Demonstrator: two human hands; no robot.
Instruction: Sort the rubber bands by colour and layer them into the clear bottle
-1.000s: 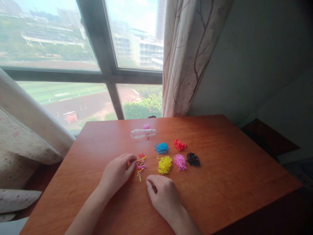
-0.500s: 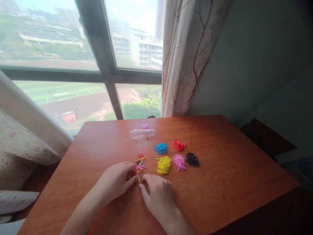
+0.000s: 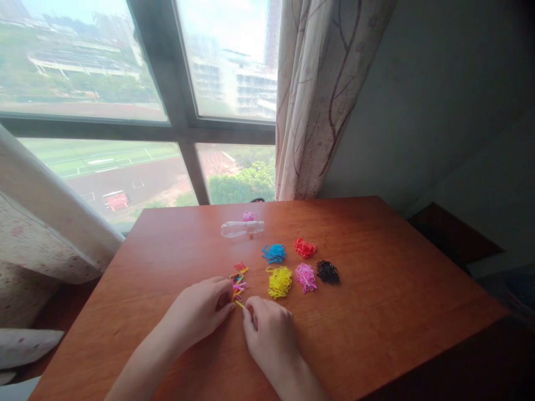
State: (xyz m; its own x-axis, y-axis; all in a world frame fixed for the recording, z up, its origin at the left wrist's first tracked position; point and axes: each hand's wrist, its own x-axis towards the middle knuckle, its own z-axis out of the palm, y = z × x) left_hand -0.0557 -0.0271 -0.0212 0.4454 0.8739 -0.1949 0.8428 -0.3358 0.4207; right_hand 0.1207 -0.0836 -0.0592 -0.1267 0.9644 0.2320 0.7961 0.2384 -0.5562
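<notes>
Swung since earlier, head view: short yellow rubber band point(image 3: 239, 304), near-upright then, slanted now over brown wooden table point(image 3: 355, 334). Pinched at one end by bare right hand point(image 3: 270, 326); left hand point(image 3: 204, 303) curled narrow near other end, can't tell grip. Lying farther back: clear plastic bottle point(image 3: 239, 229), contents unclear.

Homelike room, patterned curtains point(image 3: 320, 94), large window point(image 3: 181, 133), wooden table point(image 3: 359, 328)

I could slide my right hand point(image 3: 271, 328) rightward across the near desk point(image 3: 376, 334); ahead, yellow loops point(image 3: 279, 282) block the way.
</notes>
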